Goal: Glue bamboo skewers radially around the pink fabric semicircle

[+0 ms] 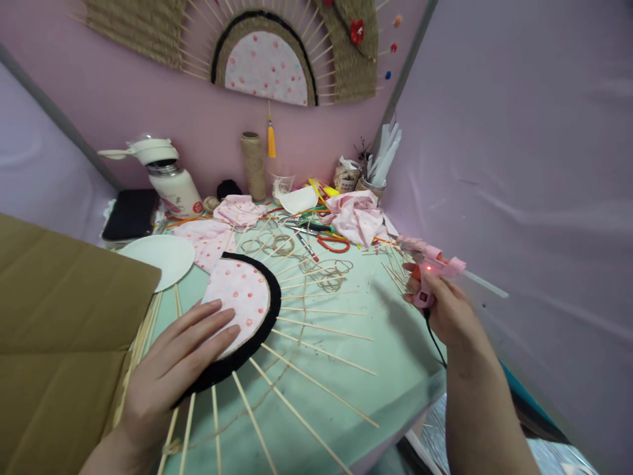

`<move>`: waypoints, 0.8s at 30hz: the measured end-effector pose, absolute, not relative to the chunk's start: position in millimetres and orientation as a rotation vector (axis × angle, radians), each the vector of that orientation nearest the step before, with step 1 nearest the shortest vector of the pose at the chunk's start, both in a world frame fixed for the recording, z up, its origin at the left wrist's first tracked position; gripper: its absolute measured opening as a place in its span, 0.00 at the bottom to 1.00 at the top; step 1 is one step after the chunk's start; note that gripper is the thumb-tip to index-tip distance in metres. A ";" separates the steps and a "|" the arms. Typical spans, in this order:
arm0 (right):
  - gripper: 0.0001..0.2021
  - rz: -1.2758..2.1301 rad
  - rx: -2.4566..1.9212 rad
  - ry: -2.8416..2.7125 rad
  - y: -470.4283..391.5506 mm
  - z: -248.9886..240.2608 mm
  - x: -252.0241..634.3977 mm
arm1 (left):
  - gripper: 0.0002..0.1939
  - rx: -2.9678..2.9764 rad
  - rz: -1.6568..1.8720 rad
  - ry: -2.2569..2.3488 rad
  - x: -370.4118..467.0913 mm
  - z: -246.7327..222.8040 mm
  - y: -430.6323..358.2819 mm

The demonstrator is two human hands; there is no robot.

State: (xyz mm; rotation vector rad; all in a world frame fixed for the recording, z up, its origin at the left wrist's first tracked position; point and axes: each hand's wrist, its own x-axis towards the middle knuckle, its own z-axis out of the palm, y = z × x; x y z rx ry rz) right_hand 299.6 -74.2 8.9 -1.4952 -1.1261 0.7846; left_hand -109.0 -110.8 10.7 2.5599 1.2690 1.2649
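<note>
Half-round panel of white fabric with pink dots sits on the pale green bench, left of centre, partly under the left hand. Straight edge faces left, its long axis running from the top down toward the lower left; curved side, trimmed with a thick black rim, faces right. Thin pale wooden sticks fan out from the rim to the right and down, a strand of brown twine crossing them. Left fingers straight, close side by side, flat on fabric and rim. Right hand, near the bench's right side, has its fingers wrapped around the handle of a pink glue gun, red light on. Gun's nozzle points left and slightly up; translucent white glue stick juts out the back, right and slightly down. Brown cardboard sheet at left, red-handled scissors beyond the sticks.
</note>
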 end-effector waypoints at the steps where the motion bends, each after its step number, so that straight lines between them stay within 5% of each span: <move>1: 0.20 0.903 -1.453 -1.116 -75.3 12.2 292.9 | 0.21 2.567 1.266 1.268 -108.7 10.6 -110.7; 7: 0.23 1.163 -1.451 -1.303 -88.4 24.4 259.9 | 0.19 2.591 1.262 1.217 -108.6 9.1 -109.8; 24: 0.30 0.749 -1.660 -1.946 -92.8 38.6 221.8 | 0.18 2.668 1.211 1.116 -112.4 8.3 -111.2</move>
